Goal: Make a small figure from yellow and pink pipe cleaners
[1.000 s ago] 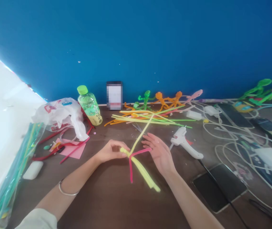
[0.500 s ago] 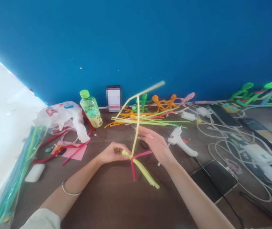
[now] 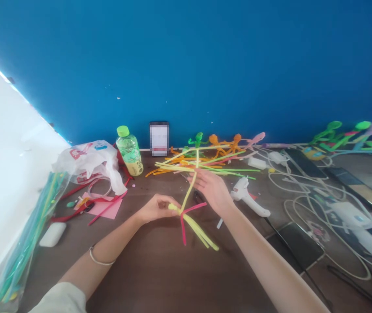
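Note:
My left hand [image 3: 158,208] pinches the knobbed end of a bundle of yellow pipe cleaners [image 3: 200,232] near the middle of the view. A pink pipe cleaner [image 3: 183,230] is wrapped around the bundle, with one end pointing down and the other up to the right. From the wrap a long yellow strand [image 3: 189,193] rises and branches at its top. My right hand [image 3: 208,184] has its thumb and fingers closed on this strand, partway up.
Loose pipe cleaners [image 3: 172,167] and small orange figures [image 3: 236,145] lie behind my hands. A white glue gun [image 3: 251,202] and tangled cables are to the right. A green-capped bottle [image 3: 130,154], a plastic bag [image 3: 88,158] and bagged pipe cleaners [image 3: 25,243] stand or lie left.
My right hand has closed on the long yellow strand, whose top has swung right and lower. My left hand keeps its hold. The view has shifted slightly.

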Motion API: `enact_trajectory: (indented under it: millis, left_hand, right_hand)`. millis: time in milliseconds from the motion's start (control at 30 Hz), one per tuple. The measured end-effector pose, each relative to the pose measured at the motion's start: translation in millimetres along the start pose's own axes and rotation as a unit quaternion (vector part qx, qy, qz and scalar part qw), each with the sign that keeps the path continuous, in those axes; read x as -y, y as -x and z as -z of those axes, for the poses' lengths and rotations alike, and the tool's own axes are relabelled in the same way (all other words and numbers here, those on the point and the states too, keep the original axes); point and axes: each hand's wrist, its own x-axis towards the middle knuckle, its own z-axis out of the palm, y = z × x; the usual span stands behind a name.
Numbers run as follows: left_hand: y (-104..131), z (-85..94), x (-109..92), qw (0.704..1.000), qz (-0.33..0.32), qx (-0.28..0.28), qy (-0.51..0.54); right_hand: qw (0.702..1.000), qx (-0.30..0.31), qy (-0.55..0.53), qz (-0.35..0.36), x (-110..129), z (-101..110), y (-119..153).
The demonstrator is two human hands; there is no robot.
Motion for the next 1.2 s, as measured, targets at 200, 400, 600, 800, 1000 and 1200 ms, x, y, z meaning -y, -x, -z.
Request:
enact_trajectory:
  millis: [200,400,600,800,1000,1200]
  left_hand:
    - [-1,0.9,-2,1.0,-0.001,0.008,0.008]
    - [0,2.9,-3,0.999,0.005,0.025,0.021]
    - [1,3.8,0,0.999,0.009,0.028,0.03]
    - [0,4.6,2,0.999,0.017,0.023,0.039]
    - [1,6.4,4,0.998,0.021,0.026,0.053]
    - [1,6.0,2,0.997,0.018,0.038,0.066]
  right_hand:
    - [0.994,-0.096,-0.027,0.054,-7,-9,22]
    - [0.988,-0.109,0.06,0.087,-14,-14,42]
    - [0.989,-0.083,0.077,0.091,-23,-9,37]
    - [0.987,-0.131,-0.071,0.061,-6,14,-17]
    - [0.982,-0.186,-0.034,0.004,20,35,-71]
    - [0.976,-0.218,-0.005,-0.003,34,42,-95]
